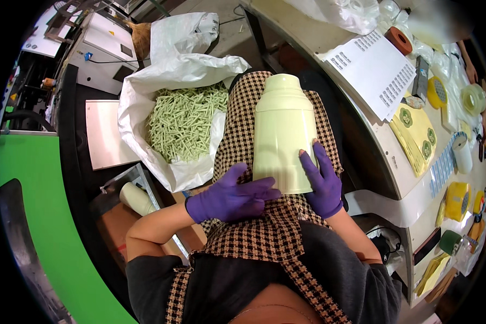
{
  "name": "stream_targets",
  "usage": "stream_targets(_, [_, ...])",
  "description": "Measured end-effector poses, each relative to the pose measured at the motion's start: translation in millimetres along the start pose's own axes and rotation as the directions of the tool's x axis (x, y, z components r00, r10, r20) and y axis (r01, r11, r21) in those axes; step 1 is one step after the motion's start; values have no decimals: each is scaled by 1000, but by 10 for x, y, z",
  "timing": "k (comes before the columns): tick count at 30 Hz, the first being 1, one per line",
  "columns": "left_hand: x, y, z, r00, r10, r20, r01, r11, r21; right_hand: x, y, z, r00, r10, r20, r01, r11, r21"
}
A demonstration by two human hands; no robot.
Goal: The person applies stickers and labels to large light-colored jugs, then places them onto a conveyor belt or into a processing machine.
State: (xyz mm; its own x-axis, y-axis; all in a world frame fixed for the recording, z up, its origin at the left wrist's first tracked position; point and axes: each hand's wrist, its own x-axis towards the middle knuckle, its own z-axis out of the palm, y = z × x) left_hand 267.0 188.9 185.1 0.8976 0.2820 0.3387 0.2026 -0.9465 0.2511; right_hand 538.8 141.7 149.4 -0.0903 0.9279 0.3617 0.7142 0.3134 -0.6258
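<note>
A pale yellow-green thermos flask lies across my lap on the checked apron, its narrower capped end pointing away from me. My right hand, in a purple glove with bare fingertips showing, grips the flask's right side near the base. Beside the base's left corner is my left hand, also gloved in purple. Its fingers stretch out toward the flask, the thumb standing apart. Whether those fingertips touch it I cannot tell.
On the left stands a white sack full of short pale green plastic pieces. Below it, another pale cylinder lies in a box. The right-hand table bears printed sheets, yellow label sheets and tape rolls.
</note>
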Motion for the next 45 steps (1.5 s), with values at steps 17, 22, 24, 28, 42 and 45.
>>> stream_targets(17, [733,34,90,952,-75,296,184,915,-359,54,88,-295,1000,-16,21,13,987,163])
stream_targets(22, [794,-55,-44,996,79,41,-70,978,-195,6,629,-1366,1000,11,-3,-11,993,115])
stream_targets(24, [810,-75,-91,999,-18,46,31,953,-301,94,975,-1557,860,247,-446,-264,964,24])
stream_targets(28, [913,-78,-163,990,-84,-115,56,972,-228,465,1822,-1648,793,280,-540,-470,846,-251])
stream_targets(42, [1152,-794,-141,854,-246,-458,207,969,-134,527,2243,-1604,659,464,-591,-639,760,-117])
stream_targets(45, [1343,-1244,25,712,-489,-504,257,849,-461,453,2252,-1572,731,398,-554,-507,860,-51])
